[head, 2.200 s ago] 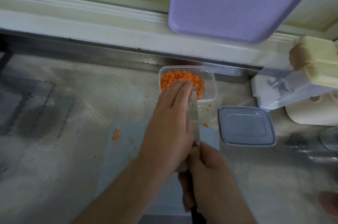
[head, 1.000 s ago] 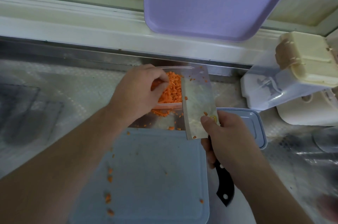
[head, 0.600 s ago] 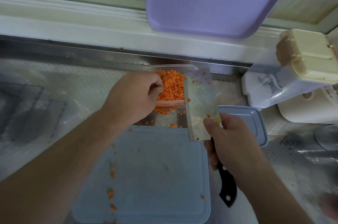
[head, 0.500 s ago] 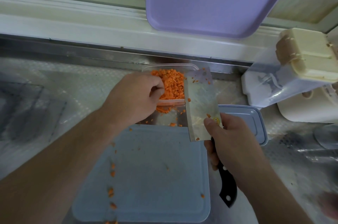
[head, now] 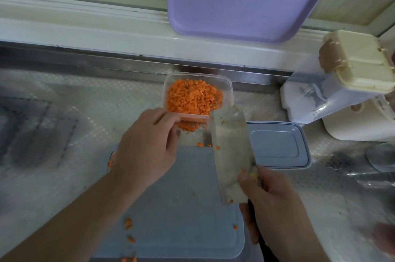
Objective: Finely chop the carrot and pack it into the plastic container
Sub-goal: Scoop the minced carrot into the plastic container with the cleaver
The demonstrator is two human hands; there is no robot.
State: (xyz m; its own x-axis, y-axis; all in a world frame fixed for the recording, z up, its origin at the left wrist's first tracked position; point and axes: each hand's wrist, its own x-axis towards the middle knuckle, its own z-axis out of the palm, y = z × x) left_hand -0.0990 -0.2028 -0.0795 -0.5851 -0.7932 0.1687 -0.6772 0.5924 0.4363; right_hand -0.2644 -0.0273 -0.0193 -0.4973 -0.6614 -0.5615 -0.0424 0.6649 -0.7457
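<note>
left hand [head: 147, 150] grips near edge of plastic container [head: 229, 86] heaped with chopped carrot [head: 193, 99]; right hand [head: 275, 210] grasps cleaver [head: 232, 154] over cutting board [head: 181, 208].

left hand [head: 147, 150] fingers at plastic container [head: 229, 88] near rim | chopped carrot [head: 193, 99] heaped inside | right hand [head: 275, 212] grips cleaver [head: 232, 154] over cutting board [head: 183, 208] | lid [head: 277, 146] right

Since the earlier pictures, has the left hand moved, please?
Yes: the left hand drew back toward the person, from the plastic container's left rim to its near corner.
</note>
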